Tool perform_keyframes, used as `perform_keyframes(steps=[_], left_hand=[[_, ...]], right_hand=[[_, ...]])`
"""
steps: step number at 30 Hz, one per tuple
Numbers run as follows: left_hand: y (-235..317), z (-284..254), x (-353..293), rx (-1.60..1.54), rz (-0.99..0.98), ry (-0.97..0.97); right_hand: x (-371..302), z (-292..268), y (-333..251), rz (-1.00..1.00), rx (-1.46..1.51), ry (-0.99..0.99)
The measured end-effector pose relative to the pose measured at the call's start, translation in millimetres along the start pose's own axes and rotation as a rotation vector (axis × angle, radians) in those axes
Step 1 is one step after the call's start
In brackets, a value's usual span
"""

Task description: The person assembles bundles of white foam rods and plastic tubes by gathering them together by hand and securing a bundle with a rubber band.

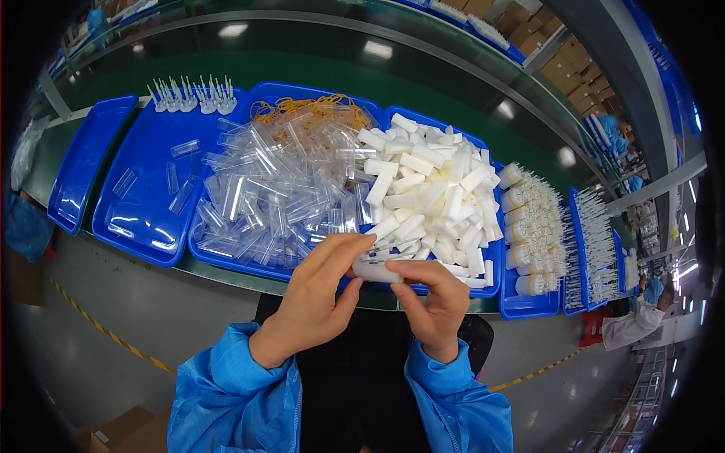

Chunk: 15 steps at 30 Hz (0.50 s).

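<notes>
In front of the trays, my left hand [321, 283] and my right hand [434, 298] close on a small white piece [377, 272] between them. Its surface looks pale and rounded, and thin dark lines show along its upper side. Fingers cover both of its ends, so its full shape is hidden. Just beyond my fingers is a blue tray heaped with white foam blocks [430, 181]. Left of that, a pile of clear plastic tubes [264, 196] fills another blue tray, with orange rubber bands [325, 112] along its far side.
Farther left, a blue tray [143, 192] holds a few clear tubes and several white spiked parts [192, 98]. Another blue tray [87, 170] sits beyond it. On the right are stacked white round parts [532, 226] and white spiked pieces [596, 241]. A green conveyor [302, 57] runs behind.
</notes>
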State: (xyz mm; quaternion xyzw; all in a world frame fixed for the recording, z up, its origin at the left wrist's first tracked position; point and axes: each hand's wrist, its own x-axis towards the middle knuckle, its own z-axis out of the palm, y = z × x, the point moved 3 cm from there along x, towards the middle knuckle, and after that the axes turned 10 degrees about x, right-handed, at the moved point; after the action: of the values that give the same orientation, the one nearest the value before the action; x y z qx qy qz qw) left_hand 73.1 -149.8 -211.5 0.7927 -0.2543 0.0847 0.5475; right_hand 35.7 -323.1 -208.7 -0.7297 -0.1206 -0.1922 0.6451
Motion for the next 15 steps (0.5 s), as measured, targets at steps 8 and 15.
perform_keyframes(steps=[8, 15], left_hand=[[-13.5, -7.1, -5.8, -0.058, -0.05, -0.077], [-13.8, 0.1, -4.4, -0.264, -0.173, -0.026]], right_hand=[[-2.4, -61.5, -17.6, -0.2, -0.576, 0.15], [-12.2, -113.4, 38.0, 0.206, -0.72, 0.235]])
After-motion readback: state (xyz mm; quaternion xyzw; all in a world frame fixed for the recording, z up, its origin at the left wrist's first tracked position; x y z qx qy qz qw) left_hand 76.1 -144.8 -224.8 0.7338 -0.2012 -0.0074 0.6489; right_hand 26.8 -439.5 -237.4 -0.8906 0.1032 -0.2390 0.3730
